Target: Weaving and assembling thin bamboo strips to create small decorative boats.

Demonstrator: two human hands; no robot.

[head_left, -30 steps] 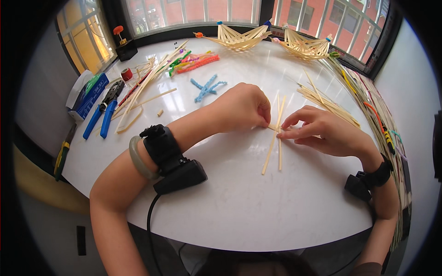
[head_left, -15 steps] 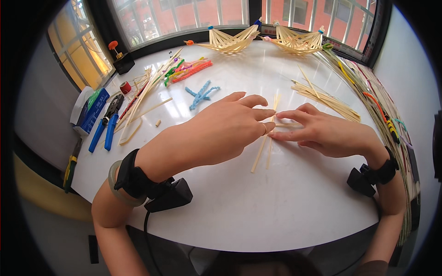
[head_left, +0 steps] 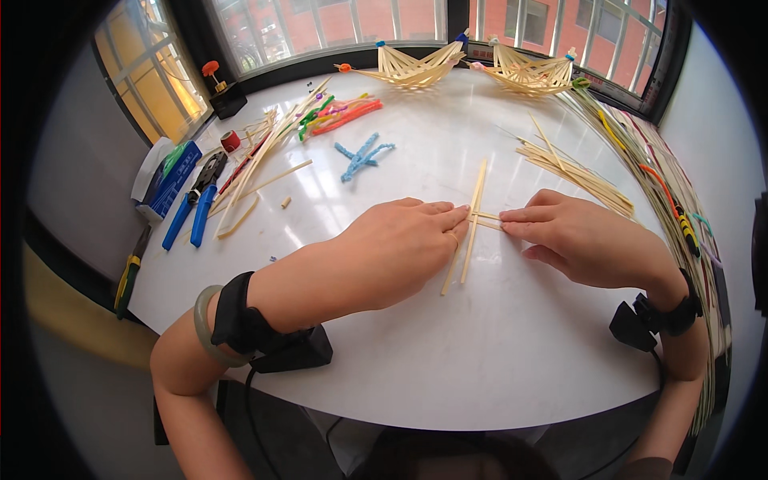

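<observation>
Several thin bamboo strips (head_left: 482, 178) lie crossed on the white tabletop in front of me. Two run away from me in a narrow X, and shorter-looking ones cross them sideways. My left hand (head_left: 412, 248) bears on the crossing from the left, its fingers close together and hiding part of the strips. At the other side, my right hand (head_left: 584, 238) has its fingertips closed at the right ends of the crosswise strips (head_left: 488, 221). Each wrist wears a black strap with a box-shaped device. Beyond my left hand lies a twisted light-blue fuzzy piece (head_left: 364, 157).
A pile of bamboo strips (head_left: 580, 176) lies right. Blue-handled pliers (head_left: 190, 206), a blue box (head_left: 172, 180), loose strips and coloured fuzzy stems (head_left: 344, 116) are left. Two woven bamboo pieces (head_left: 412, 68) stand by the window. Long strips (head_left: 640, 160) line the right edge.
My hands have moved apart slightly; the left has lowered flat against the crossing. My right fingertips have shifted from the crossing to the crosswise strips' right ends. The whole view has shifted slightly.
</observation>
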